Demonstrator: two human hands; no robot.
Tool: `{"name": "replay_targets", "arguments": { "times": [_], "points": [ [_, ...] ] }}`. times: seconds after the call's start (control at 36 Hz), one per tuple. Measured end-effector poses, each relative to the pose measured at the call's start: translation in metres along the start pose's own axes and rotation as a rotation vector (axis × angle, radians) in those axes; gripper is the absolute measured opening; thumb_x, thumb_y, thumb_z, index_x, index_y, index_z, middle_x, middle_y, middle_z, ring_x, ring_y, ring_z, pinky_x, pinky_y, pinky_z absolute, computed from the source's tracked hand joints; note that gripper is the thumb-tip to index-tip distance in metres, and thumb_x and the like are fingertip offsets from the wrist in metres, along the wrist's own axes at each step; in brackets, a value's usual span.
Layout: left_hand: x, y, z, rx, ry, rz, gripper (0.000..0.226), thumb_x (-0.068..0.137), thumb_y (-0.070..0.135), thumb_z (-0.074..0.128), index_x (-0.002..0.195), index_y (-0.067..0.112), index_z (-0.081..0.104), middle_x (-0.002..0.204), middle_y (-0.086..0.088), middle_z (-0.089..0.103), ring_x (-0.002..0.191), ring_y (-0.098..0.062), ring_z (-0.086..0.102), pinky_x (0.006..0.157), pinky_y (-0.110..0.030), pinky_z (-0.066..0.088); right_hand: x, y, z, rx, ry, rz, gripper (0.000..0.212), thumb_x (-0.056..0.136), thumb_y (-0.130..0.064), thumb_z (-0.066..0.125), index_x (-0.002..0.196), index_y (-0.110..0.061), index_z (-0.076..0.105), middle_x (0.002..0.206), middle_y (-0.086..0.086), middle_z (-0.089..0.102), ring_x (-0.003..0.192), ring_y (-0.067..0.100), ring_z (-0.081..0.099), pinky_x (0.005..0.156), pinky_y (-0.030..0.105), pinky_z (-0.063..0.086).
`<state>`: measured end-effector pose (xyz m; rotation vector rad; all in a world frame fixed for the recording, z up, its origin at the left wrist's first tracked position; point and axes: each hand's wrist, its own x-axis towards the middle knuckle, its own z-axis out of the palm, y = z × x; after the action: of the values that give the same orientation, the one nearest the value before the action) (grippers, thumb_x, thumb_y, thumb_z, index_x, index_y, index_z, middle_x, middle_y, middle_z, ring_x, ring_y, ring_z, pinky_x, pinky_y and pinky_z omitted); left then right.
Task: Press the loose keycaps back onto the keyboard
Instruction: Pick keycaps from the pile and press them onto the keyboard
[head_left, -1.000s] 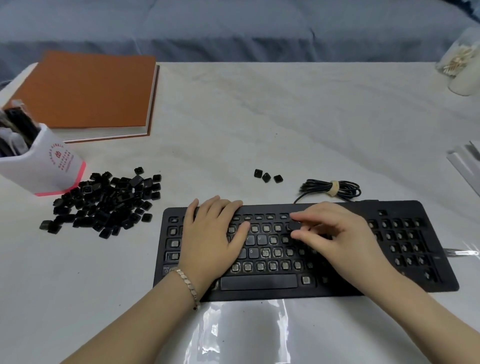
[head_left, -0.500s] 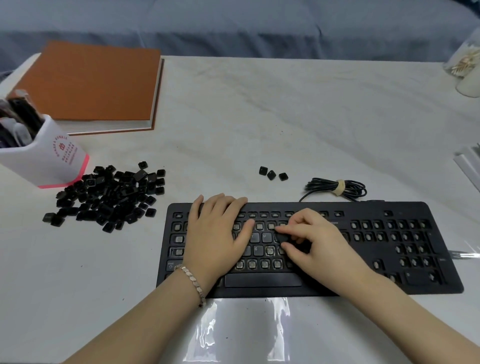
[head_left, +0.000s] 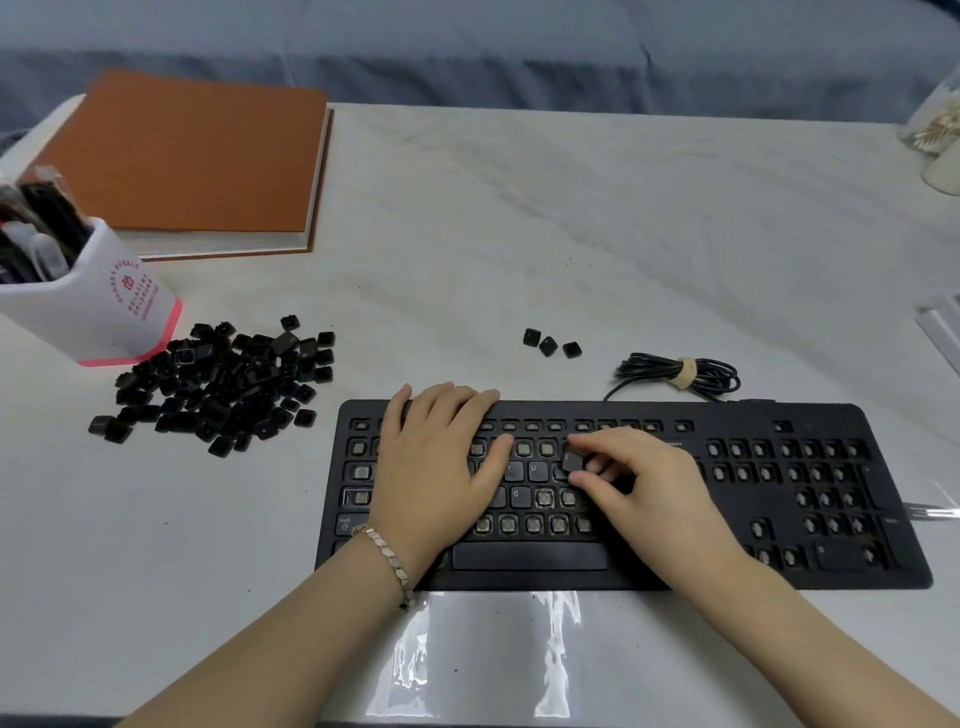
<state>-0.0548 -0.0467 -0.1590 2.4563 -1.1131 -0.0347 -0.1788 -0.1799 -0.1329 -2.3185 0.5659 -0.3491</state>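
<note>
We see the black keyboard (head_left: 779, 493) lying near the front edge of the white table (head_left: 571, 234), most of its sockets bare. A few caps sit in place: the space bar, a shift key and some letters in the middle.

The left hand (head_left: 441, 467) lies flat on the left part of the keyboard, fingers straight and close together, the thumb stretched out to the right. A bracelet (head_left: 387, 556) circles its wrist.

The right hand (head_left: 639, 483) pinches a single keycap (head_left: 573, 460) between thumb and forefinger, the other fingers curled beneath. The cap is over the upper letter row, just right of the fitted U key – we cannot tell whether it touches the socket below.

Left of the keyboard, a heap of loose keycaps (head_left: 223, 384) spreads beside a white pen holder (head_left: 98, 306). Three more keycaps (head_left: 549, 344) sit in a short row behind the keyboard, and the coiled cable (head_left: 680, 373) lies to their right.

An orange book (head_left: 192, 161) rests at the far left corner – a clear plastic sheet (head_left: 483, 654) lies in front of the keyboard.
</note>
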Motion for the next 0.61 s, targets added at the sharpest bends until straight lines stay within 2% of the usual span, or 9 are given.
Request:
{"name": "replay_targets", "arguments": {
  "times": [0.11,0.28,0.39,0.53,0.61],
  "points": [
    [0.0004,0.0,0.0009,0.006,-0.003,0.0,0.049,0.085,0.049,0.033,0.118,0.025,0.06,0.115,0.007,0.061,0.117,-0.017,0.05,0.11,-0.041,0.019,-0.0003,0.0004,0.0017,-0.023,-0.02,-0.021,0.028,0.074,0.0,0.071,0.101,-0.008,0.07,0.079,-0.005,0.058,0.068,-0.004,0.05,0.072,-0.001,0.034],
    [0.0001,-0.0004,0.001,0.005,0.007,-0.001,0.048,0.085,0.048,0.035,0.117,0.023,0.061,0.114,0.006,0.061,0.116,-0.018,0.051,0.109,-0.041,0.02,0.0029,0.0023,0.0048,-0.022,-0.034,-0.017,0.02,0.077,-0.003,0.069,0.095,-0.01,0.071,0.09,-0.001,0.061,0.07,-0.003,0.049,0.072,0.0,0.034],
    [0.0002,-0.0001,0.0007,0.01,0.002,-0.004,0.048,0.085,0.048,0.035,0.117,0.023,0.061,0.114,0.005,0.061,0.115,-0.018,0.051,0.109,-0.042,0.022,0.0032,0.0041,0.0047,-0.012,-0.06,0.006,0.02,0.078,-0.009,0.07,0.096,-0.015,0.071,0.088,-0.01,0.051,0.069,-0.005,0.048,0.07,-0.002,0.031],
    [0.0006,0.0004,0.0006,0.012,0.0,-0.006,0.049,0.085,0.048,0.035,0.117,0.023,0.061,0.114,0.005,0.062,0.115,-0.018,0.051,0.109,-0.042,0.022,0.0026,0.006,0.0037,-0.042,-0.079,-0.028,0.021,0.078,-0.01,0.069,0.098,-0.016,0.072,0.086,-0.013,0.049,0.081,-0.02,0.042,0.07,-0.005,0.026],
    [0.0009,0.001,0.0006,0.013,0.006,-0.004,0.048,0.085,0.047,0.035,0.116,0.022,0.062,0.113,0.005,0.062,0.115,-0.019,0.052,0.108,-0.043,0.023,0.0044,0.0074,0.0034,-0.047,-0.087,-0.038,0.021,0.077,-0.009,0.07,0.097,-0.015,0.073,0.085,-0.01,0.05,0.075,-0.017,0.045,0.071,-0.004,0.027]
  ]
}}
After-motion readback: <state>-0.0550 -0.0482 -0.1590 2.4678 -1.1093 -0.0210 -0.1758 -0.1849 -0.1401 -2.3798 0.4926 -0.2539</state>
